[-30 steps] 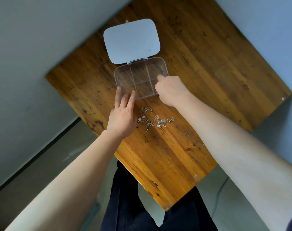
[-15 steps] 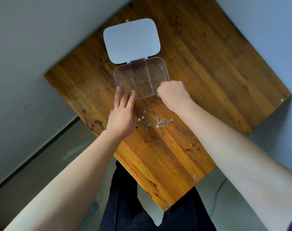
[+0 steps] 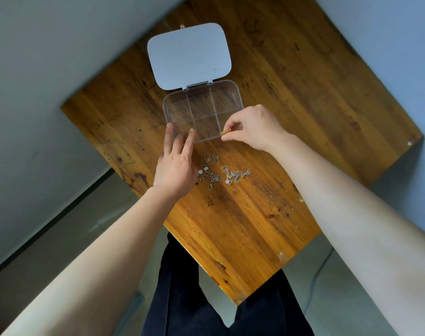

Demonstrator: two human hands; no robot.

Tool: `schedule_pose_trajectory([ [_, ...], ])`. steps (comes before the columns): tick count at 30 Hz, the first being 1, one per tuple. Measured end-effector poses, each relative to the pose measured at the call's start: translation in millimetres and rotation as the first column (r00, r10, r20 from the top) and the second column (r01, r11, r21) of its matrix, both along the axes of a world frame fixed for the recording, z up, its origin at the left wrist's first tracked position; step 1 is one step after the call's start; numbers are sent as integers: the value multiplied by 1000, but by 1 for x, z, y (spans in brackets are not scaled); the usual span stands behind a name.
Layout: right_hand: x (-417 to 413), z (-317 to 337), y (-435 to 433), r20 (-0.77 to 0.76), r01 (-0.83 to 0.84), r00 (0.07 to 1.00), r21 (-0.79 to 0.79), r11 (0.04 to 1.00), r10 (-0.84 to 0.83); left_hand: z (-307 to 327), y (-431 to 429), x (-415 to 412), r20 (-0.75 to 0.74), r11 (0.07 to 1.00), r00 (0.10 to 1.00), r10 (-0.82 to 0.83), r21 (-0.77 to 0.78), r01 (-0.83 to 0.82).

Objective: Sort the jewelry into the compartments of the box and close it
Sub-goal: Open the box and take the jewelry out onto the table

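In the head view, a small gold-coloured piece of jewelry (image 3: 225,132) is being pinched between the thumb and forefinger of the right hand (image 3: 256,128), just at the near right corner of the clear plastic compartment box (image 3: 203,110). The piece is too small for its kind to be told; it appears short, with its long axis running roughly left to right, along the box's near wall. The near right compartment is lying directly beyond and just left of the pinch, so only a short move away from the body is being called for, and the right hand is plainly the nearer one to it.

The left hand (image 3: 176,163) is being held open and flat, fingers spread, with its fingertips (image 3: 190,135) resting on or against the box's near left edge, probably steadying it; nothing is being gripped by it.

The box's long axis is running left to right across the worn wooden tabletop (image 3: 291,98), with its pale grey rounded lid (image 3: 188,55) lying open on the far side, hinged along the far wall. The compartments are looking empty.

A tangle of silver chains and small pendants (image 3: 221,172) is lying on the tabletop between the two hands, near the box's front, waiting to be sorted.
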State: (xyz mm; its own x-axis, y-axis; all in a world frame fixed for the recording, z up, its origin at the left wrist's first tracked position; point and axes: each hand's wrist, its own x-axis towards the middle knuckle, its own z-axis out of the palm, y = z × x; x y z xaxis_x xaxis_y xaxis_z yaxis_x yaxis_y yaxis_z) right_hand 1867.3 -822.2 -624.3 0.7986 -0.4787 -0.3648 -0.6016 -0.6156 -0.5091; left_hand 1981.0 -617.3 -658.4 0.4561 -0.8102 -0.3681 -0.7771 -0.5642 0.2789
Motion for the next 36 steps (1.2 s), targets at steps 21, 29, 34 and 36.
schedule_pose_trajectory([
  [21,-71,-36,69,-68,384,921,-21,923,-385,-2,0,0,-2,1000,1000,12,-3,-12],
  [29,-107,-39,113,-108,483,871,11,875,-479,4,1,2,-63,997,998,-24,-77,19],
  [34,-121,-47,135,-129,480,872,48,876,-471,6,16,-7,-74,968,995,63,-237,-79],
  [36,-120,-48,139,-136,475,875,46,879,-465,5,28,-17,-94,968,990,103,-219,-121],
])
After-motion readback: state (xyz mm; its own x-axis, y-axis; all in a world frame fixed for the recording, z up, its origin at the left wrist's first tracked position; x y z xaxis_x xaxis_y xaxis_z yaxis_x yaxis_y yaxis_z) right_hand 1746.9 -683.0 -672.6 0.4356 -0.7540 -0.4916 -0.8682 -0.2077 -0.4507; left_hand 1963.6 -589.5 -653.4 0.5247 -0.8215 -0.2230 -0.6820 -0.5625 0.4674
